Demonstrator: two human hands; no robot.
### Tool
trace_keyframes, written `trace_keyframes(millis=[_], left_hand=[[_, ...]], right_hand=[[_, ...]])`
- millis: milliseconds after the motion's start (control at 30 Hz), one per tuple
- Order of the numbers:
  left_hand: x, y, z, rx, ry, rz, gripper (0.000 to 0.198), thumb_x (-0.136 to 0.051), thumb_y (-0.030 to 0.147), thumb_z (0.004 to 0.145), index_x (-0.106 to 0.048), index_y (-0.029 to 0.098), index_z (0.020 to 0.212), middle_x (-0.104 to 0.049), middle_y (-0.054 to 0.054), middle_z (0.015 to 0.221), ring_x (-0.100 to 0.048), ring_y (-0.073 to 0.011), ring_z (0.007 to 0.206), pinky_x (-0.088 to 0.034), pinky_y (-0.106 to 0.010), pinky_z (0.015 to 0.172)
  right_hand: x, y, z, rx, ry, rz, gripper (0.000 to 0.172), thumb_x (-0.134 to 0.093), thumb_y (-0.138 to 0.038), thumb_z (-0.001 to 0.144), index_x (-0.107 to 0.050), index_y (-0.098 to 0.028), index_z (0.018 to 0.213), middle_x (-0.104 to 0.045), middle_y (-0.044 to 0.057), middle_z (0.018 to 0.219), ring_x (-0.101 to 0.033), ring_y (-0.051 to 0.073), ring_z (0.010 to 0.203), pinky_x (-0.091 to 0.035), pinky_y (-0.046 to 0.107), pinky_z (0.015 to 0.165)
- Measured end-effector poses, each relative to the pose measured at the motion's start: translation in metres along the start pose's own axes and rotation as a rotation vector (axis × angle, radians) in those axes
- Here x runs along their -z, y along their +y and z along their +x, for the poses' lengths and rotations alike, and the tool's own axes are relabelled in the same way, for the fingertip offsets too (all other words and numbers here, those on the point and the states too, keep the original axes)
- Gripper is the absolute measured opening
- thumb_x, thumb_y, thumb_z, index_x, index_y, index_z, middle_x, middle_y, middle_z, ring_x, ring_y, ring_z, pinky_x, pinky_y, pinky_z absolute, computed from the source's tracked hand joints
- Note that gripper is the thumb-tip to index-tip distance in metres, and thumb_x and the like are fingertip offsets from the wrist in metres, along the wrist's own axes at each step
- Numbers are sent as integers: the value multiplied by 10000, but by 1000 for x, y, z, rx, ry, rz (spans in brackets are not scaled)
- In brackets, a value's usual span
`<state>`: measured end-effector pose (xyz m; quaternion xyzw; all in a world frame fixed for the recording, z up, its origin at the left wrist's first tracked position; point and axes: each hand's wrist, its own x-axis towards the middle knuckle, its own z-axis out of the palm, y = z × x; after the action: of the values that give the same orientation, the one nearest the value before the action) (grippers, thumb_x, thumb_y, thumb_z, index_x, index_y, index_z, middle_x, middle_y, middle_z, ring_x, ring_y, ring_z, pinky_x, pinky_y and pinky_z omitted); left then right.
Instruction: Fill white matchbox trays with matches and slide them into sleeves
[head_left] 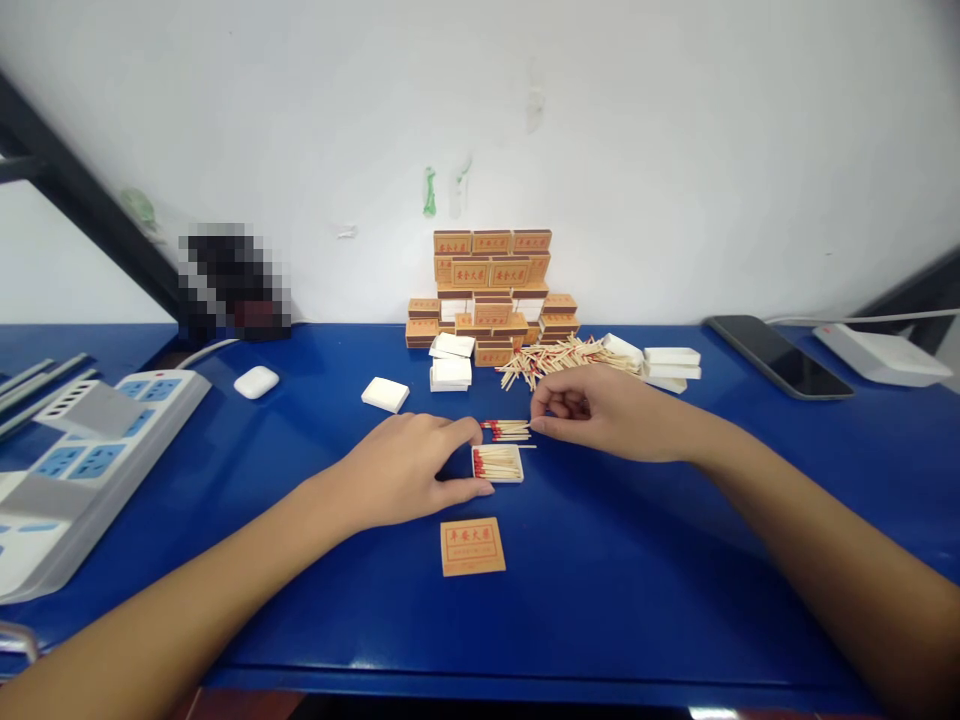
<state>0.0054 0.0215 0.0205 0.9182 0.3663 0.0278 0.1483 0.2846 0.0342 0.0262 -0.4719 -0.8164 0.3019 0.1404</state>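
Filling step, apparently — left grip [409,468] holds 1 white cardboard tray [499,480] of red-tipped wooden matches [496,463] on blue worktop [600,600]; right grip [619,410] narrow at loose matches [511,432], hold unclear — next needs light pinch.

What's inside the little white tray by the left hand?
Matches lie inside the white tray, their red heads toward the left hand; the top ones hide whatever is beneath.

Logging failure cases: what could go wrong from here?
1. The left hand brackets the open tray; a slip could tip its matches out.
2. The right hand is close to the match row; a brush could scatter it.
3. The boxes are stacked in tiers; a bump might topple them.
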Motion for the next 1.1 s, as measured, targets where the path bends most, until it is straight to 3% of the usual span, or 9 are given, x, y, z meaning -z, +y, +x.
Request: trace_keyframes(millis=[133, 267, 400, 633, 767, 1000, 1100], left_hand=[[-1, 0, 0, -6, 3, -5, 390, -681, 562, 976, -642, 216, 1152, -611, 25, 715, -557, -167, 596, -295, -287, 558], [-2, -1, 0, -10, 5, -13, 399, -676, 573, 977, -643, 219, 1157, -612, 27, 712, -559, -164, 595, -300, -286, 559], [-1, -1, 0, -13, 5, -8, 389, -685, 554, 975, -645, 214, 1159, -610, 31, 710, -562, -159, 595, -319, -290, 562], [0, 0, 0, -15, 7, 1, 407, -664, 577, 981, -644, 214, 1164, -616, 25, 722, -567, -166, 596, -326, -291, 552], [2, 2, 0, -7, -3, -6, 396, -671, 568, 980, -649, 218, 1162, -631, 21, 728, -579, -168, 598, -325, -287, 547], [1, 2, 0, -5, -3, -3, 390, -677, 558, 978, -645, 218, 1166, -628, 22, 731, -580, -176, 612, -331, -289, 557], [0, 0, 0, -14, 9, -1, 392, -672, 566, 981, -642, 220, 1165, -614, 27, 718, -564, -171, 595, -320, -290, 553]], right_hand=[[8, 2, -3, 9, -2, -80, 197, -662, -404, 928, -736, -231, 871, -600, -12, 685, -508, 141, 610, -380, 303, 577], [27, 7, -10, -23, 177, -110, 258, -643, -463, 931, -740, -228, 886, -595, -1, 671, -504, 147, 610, -396, 314, 590], [38, 20, -14, -117, 137, -138, 211, -668, -431, 889, -732, -230, 880, -604, 0, 662, -518, 150, 595, -393, 313, 571], [19, 37, -6, -95, 28, -292, 98, -635, -272, 880, -668, -223, 801, -633, 6, 692, -506, 151, 599, -352, 319, 584], [12, 25, -5, -88, 2, -269, 111, -640, -283, 901, -641, -226, 806, -633, 5, 713, -501, 153, 616, -335, 323, 597], [-5, -10, -1, 48, 2, -230, 172, -569, -305, 972, -646, -218, 846, -611, 6, 731, -498, 151, 641, -340, 315, 616], [1, -5, -2, 38, 104, -295, 168, -559, -288, 971, -650, -219, 847, -615, 11, 721, -512, 162, 655, -342, 321, 628]])
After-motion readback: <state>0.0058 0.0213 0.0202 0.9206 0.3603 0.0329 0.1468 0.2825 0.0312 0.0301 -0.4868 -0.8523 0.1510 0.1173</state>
